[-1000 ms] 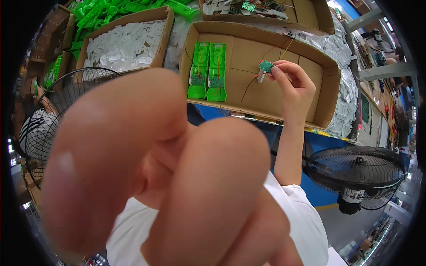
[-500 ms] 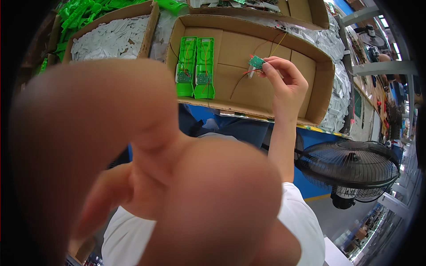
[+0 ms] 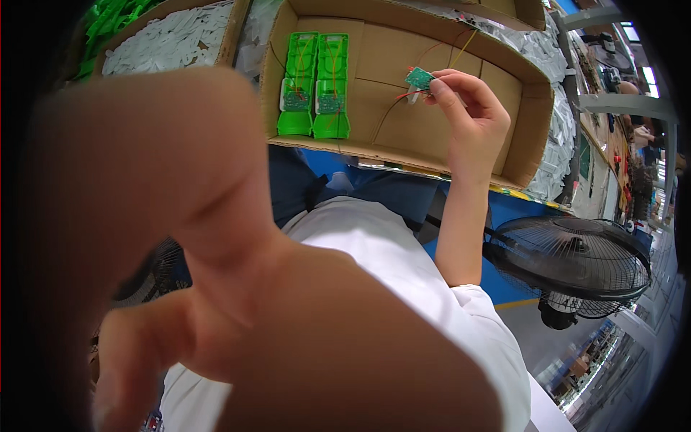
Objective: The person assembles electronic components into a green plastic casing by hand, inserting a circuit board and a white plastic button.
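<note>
My left hand is raised very close to the camera, large and blurred. Its thumb and a bent finger show partly, but the fingertips fade into the dark rim, so I cannot tell whether it grips anything. Over the right part of a cardboard tray, my right hand pinches a small green circuit board between thumb and fingers. Red, dark and yellow wires trail from around the board, and a whitish piece hangs below it. Two green plastic housings lie side by side at the tray's left, each with a circuit board and wires inside.
A box of white plastic pieces stands at the far left, with green parts beyond it. More white pieces lie right of the tray. A black fan stands at the right, near my right arm.
The view has shifted, so the tray and housings sit higher in the picture. My left hand and forearm have moved lower and left, uncovering more white shirt. My right hand still holds the circuit board.
</note>
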A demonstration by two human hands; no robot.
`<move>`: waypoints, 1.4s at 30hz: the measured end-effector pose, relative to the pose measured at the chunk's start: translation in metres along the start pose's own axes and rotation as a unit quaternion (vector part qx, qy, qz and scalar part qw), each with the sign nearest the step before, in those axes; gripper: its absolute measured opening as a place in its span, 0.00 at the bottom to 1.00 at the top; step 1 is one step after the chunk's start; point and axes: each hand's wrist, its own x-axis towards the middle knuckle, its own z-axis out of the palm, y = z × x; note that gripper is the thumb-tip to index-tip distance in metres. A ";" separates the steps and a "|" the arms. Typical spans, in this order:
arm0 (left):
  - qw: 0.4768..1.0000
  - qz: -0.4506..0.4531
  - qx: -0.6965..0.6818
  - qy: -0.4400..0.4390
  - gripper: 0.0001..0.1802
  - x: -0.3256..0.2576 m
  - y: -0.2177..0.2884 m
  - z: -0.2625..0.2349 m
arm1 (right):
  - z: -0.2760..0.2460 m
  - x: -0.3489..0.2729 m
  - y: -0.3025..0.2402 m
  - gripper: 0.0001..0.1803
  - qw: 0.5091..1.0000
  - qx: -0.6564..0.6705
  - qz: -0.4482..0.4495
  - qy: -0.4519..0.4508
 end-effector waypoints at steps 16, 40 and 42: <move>0.989 -0.029 0.099 0.104 0.13 -0.057 0.025 0.039 | 0.000 -0.002 0.003 0.04 1.000 -0.028 0.005 0.004; 0.849 0.262 0.383 0.251 0.14 -0.044 0.009 -0.043 | -0.006 0.006 0.000 0.05 0.999 -0.019 -0.031 0.015; 0.850 0.263 0.383 0.248 0.14 -0.045 0.012 -0.043 | -0.006 0.007 -0.003 0.05 0.999 -0.019 -0.029 0.017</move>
